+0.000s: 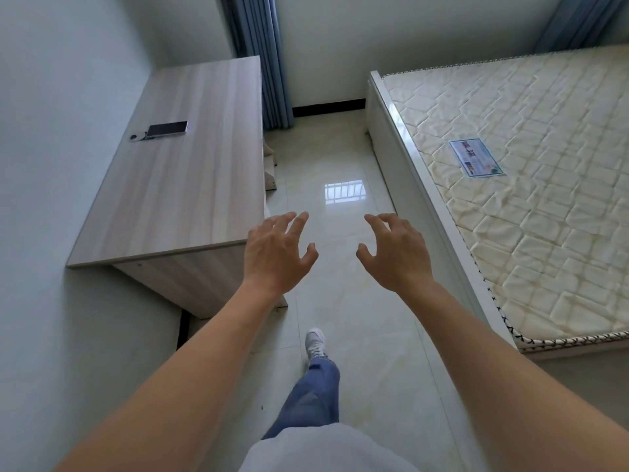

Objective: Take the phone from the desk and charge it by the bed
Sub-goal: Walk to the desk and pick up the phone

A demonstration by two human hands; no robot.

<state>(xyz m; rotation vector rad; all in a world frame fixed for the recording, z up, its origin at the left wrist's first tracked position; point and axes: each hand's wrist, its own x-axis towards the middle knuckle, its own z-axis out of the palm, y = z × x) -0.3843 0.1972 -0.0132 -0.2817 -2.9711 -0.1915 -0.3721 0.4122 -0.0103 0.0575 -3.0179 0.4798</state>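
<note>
Both arms extend forward and slightly downward from the lower corners of the view, forearms bare. The left hand (276,252) is held palm-down with fingers spread and slightly curled, positioned over the near right corner of the desk (177,195); contact with the desk cannot be confirmed from this angle. The right hand (396,252) mirrors it over the tiled floor (343,212), fingers spread and curled, thumb pointing inward. The two hands are apart, with a clear gap between the thumbs, and neither holds anything.

The phone (167,128) lies flat on the desk top, near the far left side, close to the wall, screen dark. A small white item (136,136) lies just beside its left end; it may be a charger or cable, but it is too small to identify.

The bed (531,185) stands to the right, across the floor from the desk, with a bare quilted mattress carrying a label (475,157). One leg in blue jeans with a white shoe (315,342) is placed forward on the floor between desk and bed. Blue curtains (258,56) hang beyond the desk.
</note>
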